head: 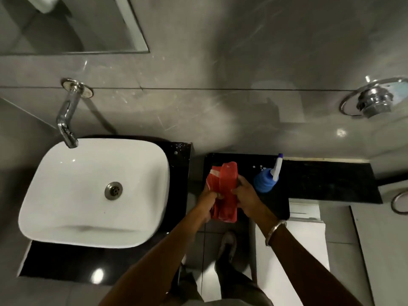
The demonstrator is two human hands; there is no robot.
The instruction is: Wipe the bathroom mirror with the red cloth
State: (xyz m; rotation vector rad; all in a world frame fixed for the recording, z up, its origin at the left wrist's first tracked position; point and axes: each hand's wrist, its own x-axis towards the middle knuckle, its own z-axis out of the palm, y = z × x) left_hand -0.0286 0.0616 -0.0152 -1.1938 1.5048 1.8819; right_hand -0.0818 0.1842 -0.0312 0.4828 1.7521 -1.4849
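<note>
The red cloth (224, 186) is bunched and folded between both my hands, just above the black ledge (320, 177). My left hand (208, 203) grips its lower left side. My right hand (245, 195) holds its right edge; a metal bangle sits on that wrist. The mirror (72, 25) hangs on the grey wall at the top left, above the sink, and only its lower right corner shows.
A white basin (66, 195) with a chrome tap (67, 115) stands on a black counter at left. A blue spray bottle (267, 180) stands on the ledge right of the cloth. A chrome wall fitting (375, 100) is at right. My foot shows on the floor below.
</note>
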